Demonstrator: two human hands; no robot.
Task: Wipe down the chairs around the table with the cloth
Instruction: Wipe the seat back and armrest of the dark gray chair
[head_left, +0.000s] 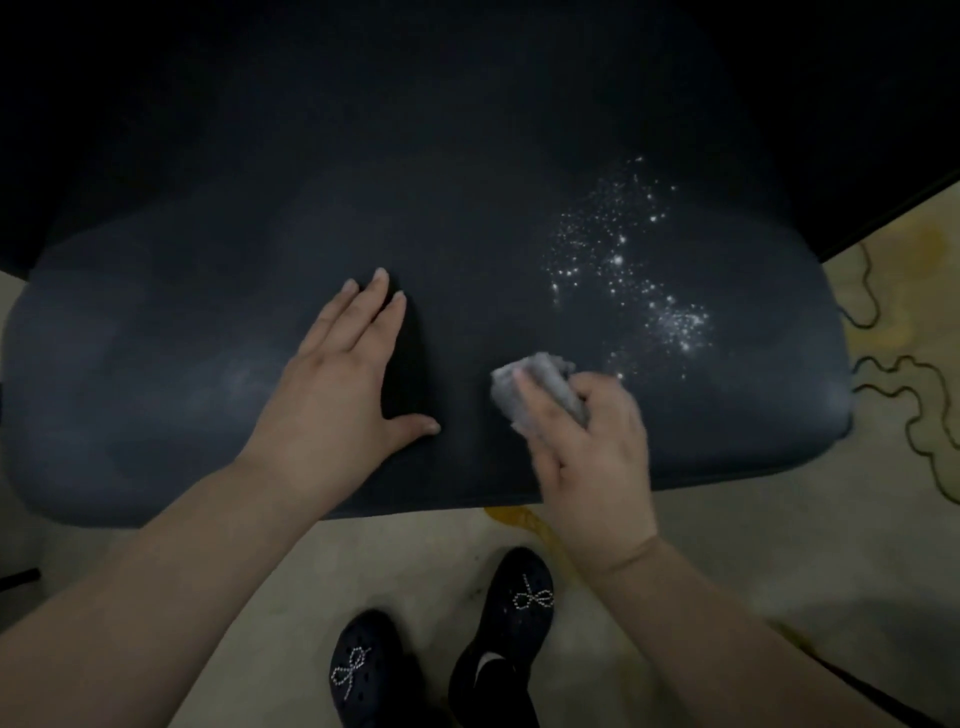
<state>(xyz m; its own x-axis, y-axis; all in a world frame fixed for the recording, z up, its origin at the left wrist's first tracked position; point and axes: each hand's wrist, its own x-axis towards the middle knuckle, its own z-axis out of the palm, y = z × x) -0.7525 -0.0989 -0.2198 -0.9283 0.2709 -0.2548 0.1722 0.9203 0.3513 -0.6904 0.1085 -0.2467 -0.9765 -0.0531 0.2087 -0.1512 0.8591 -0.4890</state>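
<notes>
the right hand (592, 447) grips a bunched grey cloth (540, 387) at center frame — cloth poking past its fingertips. the left hand (337, 384) lies flat, released, on the dark chair seat (156, 364).

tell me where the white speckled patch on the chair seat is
In the head view, the white speckled patch sits on the right half of the dark chair seat, just beyond the cloth in the right hand.

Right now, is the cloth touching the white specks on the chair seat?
Apart. The head view shows the cloth, bunched in the right hand, on the seat with dark bare fabric between it and the main patch of specks.
</notes>
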